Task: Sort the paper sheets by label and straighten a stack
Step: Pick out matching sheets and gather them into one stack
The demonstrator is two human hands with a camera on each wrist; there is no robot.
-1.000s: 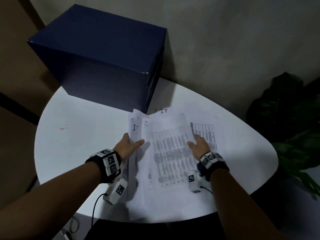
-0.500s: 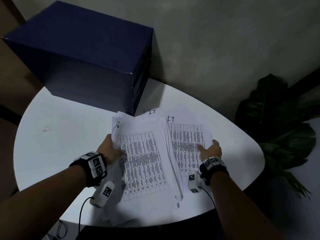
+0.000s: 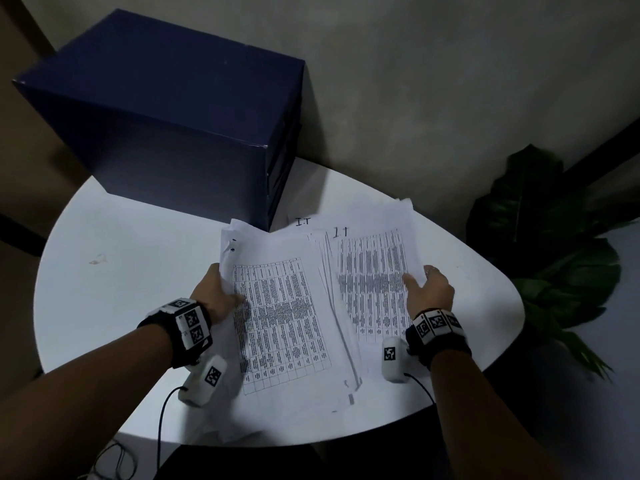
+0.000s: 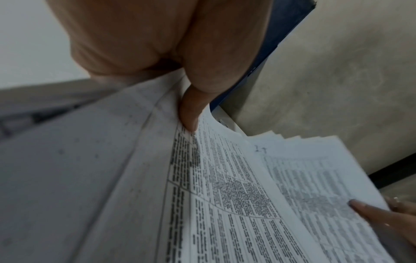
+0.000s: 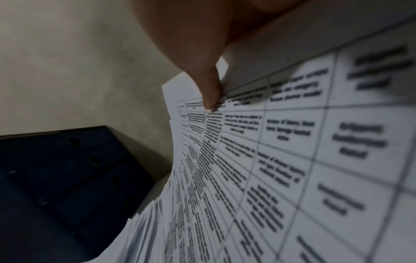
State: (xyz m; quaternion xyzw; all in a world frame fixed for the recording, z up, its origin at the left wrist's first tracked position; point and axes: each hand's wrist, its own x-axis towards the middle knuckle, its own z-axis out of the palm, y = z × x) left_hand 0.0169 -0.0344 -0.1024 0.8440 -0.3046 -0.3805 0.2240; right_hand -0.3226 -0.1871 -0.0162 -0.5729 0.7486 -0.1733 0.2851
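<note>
Two bundles of printed table sheets lie fanned side by side on the white table (image 3: 121, 289). My left hand (image 3: 216, 292) grips the left bundle (image 3: 280, 313) at its left edge, with the thumb (image 4: 189, 110) pressed on top. My right hand (image 3: 429, 289) grips the right bundle (image 3: 374, 271), headed "I.T", at its right edge, thumb (image 5: 209, 89) on the top sheet (image 5: 292, 142). That bundle's right side is raised off the table. Another sheet marked "I.T" (image 3: 304, 221) lies flat behind them.
A large dark blue box (image 3: 173, 133) stands at the back left of the table, close to the sheets' far corners. A dark leafy plant (image 3: 554, 254) stands off the table's right side. A grey wall runs behind.
A second ago the sheets were one overlapping pile with a page lifted. My right hand has moved right to the edge, and the pile now lies split into two bundles.
</note>
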